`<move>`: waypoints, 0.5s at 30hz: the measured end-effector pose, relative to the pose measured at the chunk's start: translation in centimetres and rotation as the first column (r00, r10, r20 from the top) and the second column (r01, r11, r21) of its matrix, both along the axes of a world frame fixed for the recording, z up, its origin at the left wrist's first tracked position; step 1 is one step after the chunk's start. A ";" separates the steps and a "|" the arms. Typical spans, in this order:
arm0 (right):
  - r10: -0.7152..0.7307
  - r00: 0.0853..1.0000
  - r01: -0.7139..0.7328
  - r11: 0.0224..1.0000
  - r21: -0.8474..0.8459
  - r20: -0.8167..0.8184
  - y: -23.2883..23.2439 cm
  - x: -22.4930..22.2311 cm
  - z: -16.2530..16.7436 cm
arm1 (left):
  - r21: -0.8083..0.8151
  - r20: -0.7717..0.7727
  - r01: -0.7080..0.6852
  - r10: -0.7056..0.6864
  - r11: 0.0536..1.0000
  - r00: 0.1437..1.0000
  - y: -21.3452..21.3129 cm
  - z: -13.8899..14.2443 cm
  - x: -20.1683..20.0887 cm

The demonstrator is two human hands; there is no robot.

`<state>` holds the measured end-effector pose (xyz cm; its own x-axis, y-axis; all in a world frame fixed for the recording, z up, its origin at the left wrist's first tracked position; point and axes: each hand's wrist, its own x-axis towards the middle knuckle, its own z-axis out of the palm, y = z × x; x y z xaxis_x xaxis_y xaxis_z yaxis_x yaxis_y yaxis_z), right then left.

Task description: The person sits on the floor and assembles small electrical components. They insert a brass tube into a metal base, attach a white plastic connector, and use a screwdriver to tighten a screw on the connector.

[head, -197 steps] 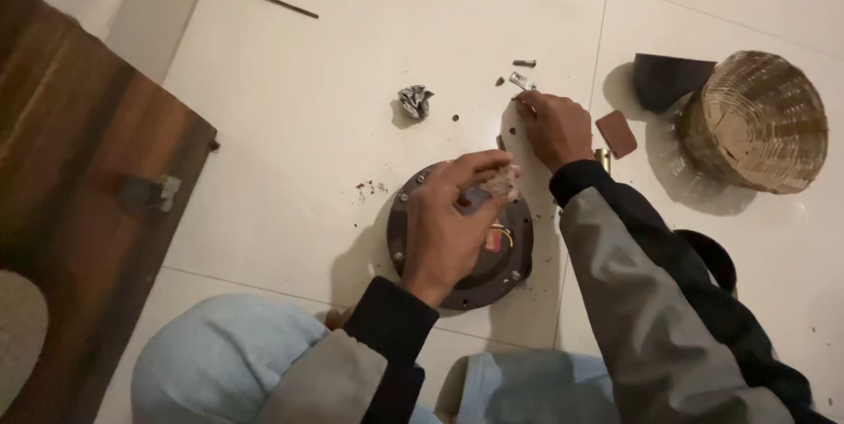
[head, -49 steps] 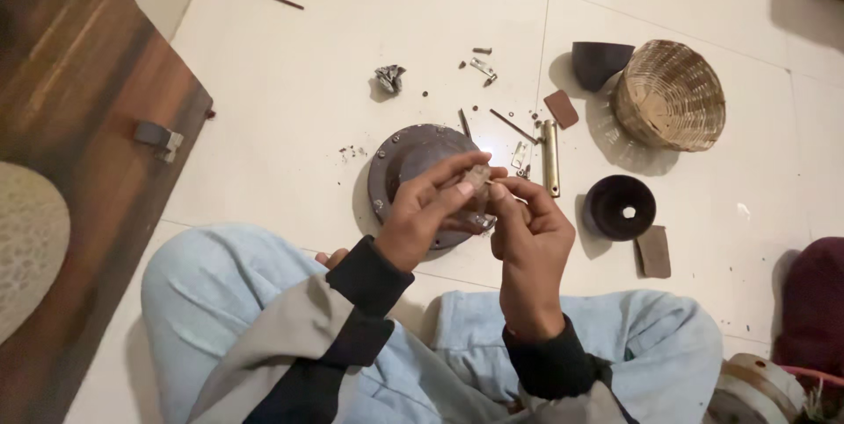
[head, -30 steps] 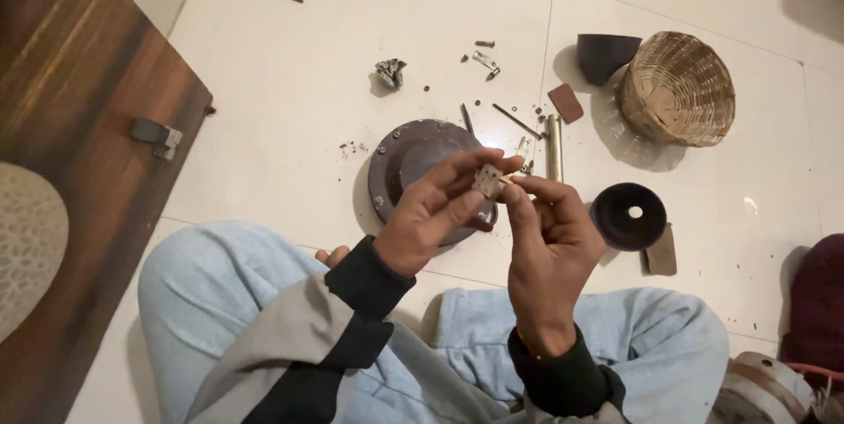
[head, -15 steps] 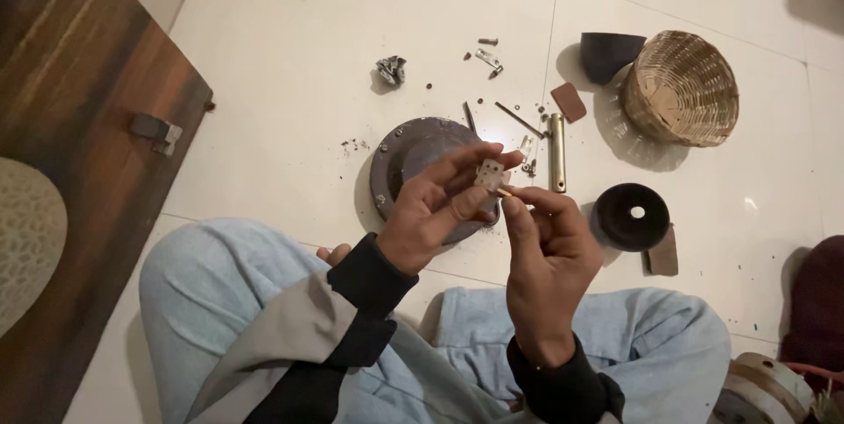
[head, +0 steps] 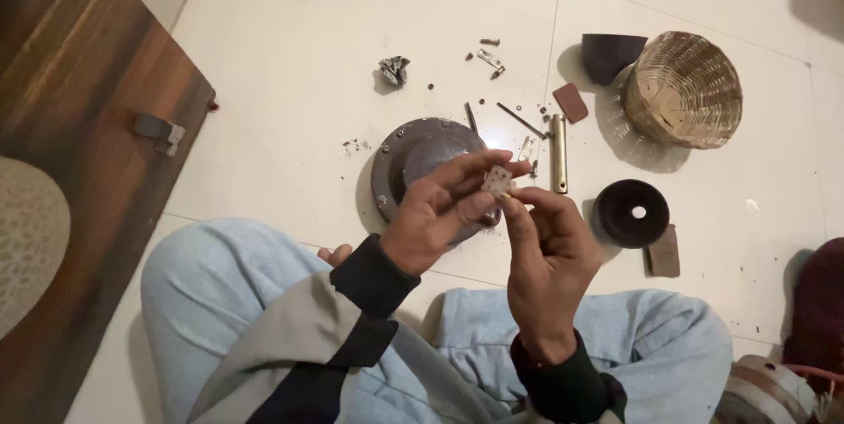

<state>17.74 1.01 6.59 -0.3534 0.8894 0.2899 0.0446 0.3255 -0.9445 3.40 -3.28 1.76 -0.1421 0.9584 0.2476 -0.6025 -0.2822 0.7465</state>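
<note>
left hand [head: 435,217] and right hand [head: 545,248] pinch a small pale block [head: 498,181] together; it looks light and stiff, best held by its edges.

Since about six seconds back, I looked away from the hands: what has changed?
The right hand left the floor beside the round metal plate and rose to meet the left hand, which lifted off that plate. Both now pinch a small pale block between the fingertips. The plate, the wicker basket, the metal rod and the black disc lie as before.
</note>
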 end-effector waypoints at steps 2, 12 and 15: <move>0.001 1.000 -0.002 0.999 0.040 0.027 0.0 0.1 0.0 | -0.004 0.021 0.020 -0.020 1.000 1.000 0.0 0.0 0.0; -0.104 0.993 0.102 0.994 0.044 0.047 -0.5 -0.4 -0.6 | -0.001 -0.005 -0.058 0.058 0.998 0.998 0.1 0.1 0.3; -0.100 0.995 0.100 0.994 0.040 0.010 -0.7 -0.5 -0.9 | 0.044 -0.073 -0.112 0.115 0.993 0.991 -0.1 0.5 0.5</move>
